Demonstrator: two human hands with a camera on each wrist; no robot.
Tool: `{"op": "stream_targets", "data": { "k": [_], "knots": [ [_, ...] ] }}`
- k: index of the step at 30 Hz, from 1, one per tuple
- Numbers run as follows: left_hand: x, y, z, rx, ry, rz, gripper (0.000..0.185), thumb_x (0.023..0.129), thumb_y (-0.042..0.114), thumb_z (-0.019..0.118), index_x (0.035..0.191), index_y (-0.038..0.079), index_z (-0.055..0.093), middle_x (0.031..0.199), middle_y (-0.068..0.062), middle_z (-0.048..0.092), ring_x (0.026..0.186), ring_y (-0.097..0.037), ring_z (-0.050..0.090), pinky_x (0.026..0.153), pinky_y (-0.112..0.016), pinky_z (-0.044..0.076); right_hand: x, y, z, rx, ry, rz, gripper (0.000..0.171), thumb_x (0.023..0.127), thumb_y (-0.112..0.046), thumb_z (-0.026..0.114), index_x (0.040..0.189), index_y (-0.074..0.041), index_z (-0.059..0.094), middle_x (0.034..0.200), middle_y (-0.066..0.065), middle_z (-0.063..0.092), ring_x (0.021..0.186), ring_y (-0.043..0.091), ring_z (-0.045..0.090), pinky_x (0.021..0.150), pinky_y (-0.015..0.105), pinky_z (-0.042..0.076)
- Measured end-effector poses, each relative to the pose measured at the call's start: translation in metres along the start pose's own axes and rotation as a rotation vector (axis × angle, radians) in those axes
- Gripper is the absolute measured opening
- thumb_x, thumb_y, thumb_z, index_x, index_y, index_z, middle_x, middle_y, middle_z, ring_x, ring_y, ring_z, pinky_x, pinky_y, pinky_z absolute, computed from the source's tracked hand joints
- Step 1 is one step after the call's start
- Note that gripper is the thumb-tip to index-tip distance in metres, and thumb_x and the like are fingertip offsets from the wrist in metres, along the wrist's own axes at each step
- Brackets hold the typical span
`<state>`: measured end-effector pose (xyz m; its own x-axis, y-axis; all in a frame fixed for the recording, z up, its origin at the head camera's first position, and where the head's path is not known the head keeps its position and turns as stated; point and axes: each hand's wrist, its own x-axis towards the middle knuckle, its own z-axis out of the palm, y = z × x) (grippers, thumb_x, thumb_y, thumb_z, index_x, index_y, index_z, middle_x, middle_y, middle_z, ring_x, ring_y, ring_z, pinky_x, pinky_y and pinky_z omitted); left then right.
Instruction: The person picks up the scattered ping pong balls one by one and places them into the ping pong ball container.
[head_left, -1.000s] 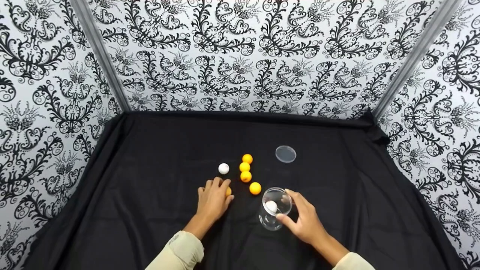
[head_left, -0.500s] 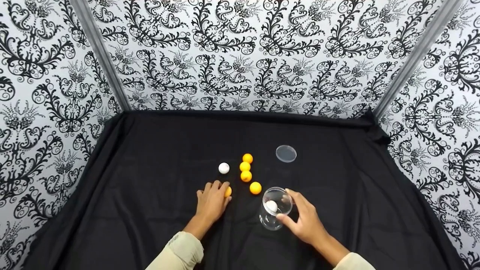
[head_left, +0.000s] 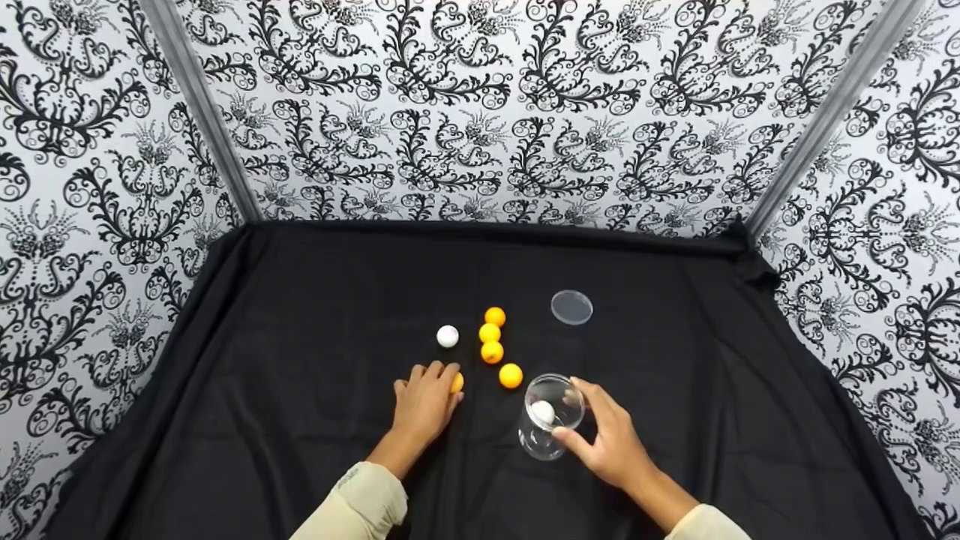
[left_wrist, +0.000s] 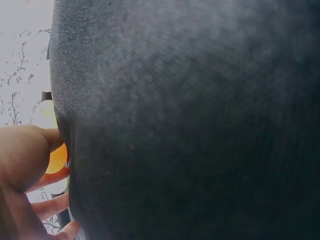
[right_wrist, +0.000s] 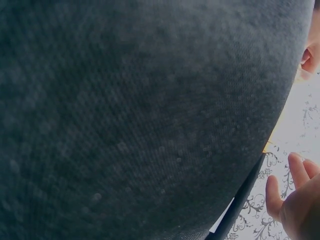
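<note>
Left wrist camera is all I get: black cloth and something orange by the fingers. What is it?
Observer: A small orange ball; the left hand grips it on the black cloth.
Operator: What is the other hand doing?
Observer: The right hand holds a clear plastic jar with a white ball inside.
Operator: Any other balls?
Observer: A loose white ball and four loose orange balls lie just beyond the left hand.

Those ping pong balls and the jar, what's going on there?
A person's left hand grips an orange ball on the black cloth. The right hand holds a clear jar with one white ball inside. Four orange balls, another white ball and the lid lie loose beyond.
</note>
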<state>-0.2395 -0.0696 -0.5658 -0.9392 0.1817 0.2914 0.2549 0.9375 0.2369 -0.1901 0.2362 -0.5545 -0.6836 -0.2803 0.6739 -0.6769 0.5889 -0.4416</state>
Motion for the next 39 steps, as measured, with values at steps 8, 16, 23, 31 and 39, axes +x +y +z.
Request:
{"op": "stream_targets", "data": {
  "k": [8, 16, 23, 31, 39],
  "knots": [
    [0.003, 0.012, -0.007, -0.005, -0.002, 0.032, 0.041, 0.094, 0.035, 0.072, 0.132, 0.023, 0.064, 0.12, -0.003, 0.066, 0.109, -0.031, 0.06, 0.082, -0.056, 0.048, -0.001, 0.001, 0.001, -0.004, -0.003, 0.004, 0.073, 0.077, -0.028, 0.087, 0.139, -0.004, 0.057, 0.115, 0.004, 0.07, 0.098, 0.017, 0.071, 0.094, 0.012, 0.047],
    [0.004, 0.037, -0.024, -0.048, 0.106, 0.133, 0.044, 0.092, 0.034, 0.075, 0.133, 0.024, 0.064, 0.115, 0.0, 0.066, 0.106, -0.029, 0.06, 0.08, -0.052, 0.047, -0.001, 0.002, 0.0, -0.005, 0.001, -0.003, 0.073, 0.077, -0.028, 0.087, 0.139, -0.004, 0.057, 0.115, 0.005, 0.07, 0.099, 0.018, 0.071, 0.094, 0.012, 0.047],
    [0.004, 0.062, -0.04, -0.055, 0.204, 0.221, 0.046, 0.089, 0.034, 0.078, 0.131, 0.026, 0.064, 0.119, 0.002, 0.067, 0.103, -0.026, 0.061, 0.076, -0.046, 0.047, -0.001, 0.002, 0.0, -0.016, 0.003, -0.006, 0.073, 0.077, -0.029, 0.086, 0.139, -0.004, 0.056, 0.12, 0.006, 0.069, 0.1, 0.019, 0.072, 0.097, 0.013, 0.046],
    [0.0, 0.09, -0.063, -0.053, 0.249, 0.279, 0.046, 0.087, 0.03, 0.079, 0.131, 0.026, 0.065, 0.116, 0.005, 0.068, 0.104, -0.023, 0.062, 0.08, -0.045, 0.047, 0.0, 0.002, 0.0, -0.022, 0.007, -0.017, 0.073, 0.077, -0.029, 0.087, 0.138, -0.002, 0.057, 0.119, 0.007, 0.069, 0.1, 0.019, 0.072, 0.097, 0.014, 0.046],
    [-0.006, 0.111, -0.074, -0.045, 0.219, 0.323, 0.047, 0.089, 0.036, 0.078, 0.133, 0.028, 0.063, 0.12, 0.006, 0.068, 0.107, -0.02, 0.061, 0.081, -0.043, 0.048, 0.0, 0.001, 0.0, -0.033, -0.002, -0.012, 0.072, 0.078, -0.029, 0.086, 0.138, -0.002, 0.057, 0.119, 0.006, 0.069, 0.1, 0.018, 0.071, 0.095, 0.014, 0.048]
  ]
}}
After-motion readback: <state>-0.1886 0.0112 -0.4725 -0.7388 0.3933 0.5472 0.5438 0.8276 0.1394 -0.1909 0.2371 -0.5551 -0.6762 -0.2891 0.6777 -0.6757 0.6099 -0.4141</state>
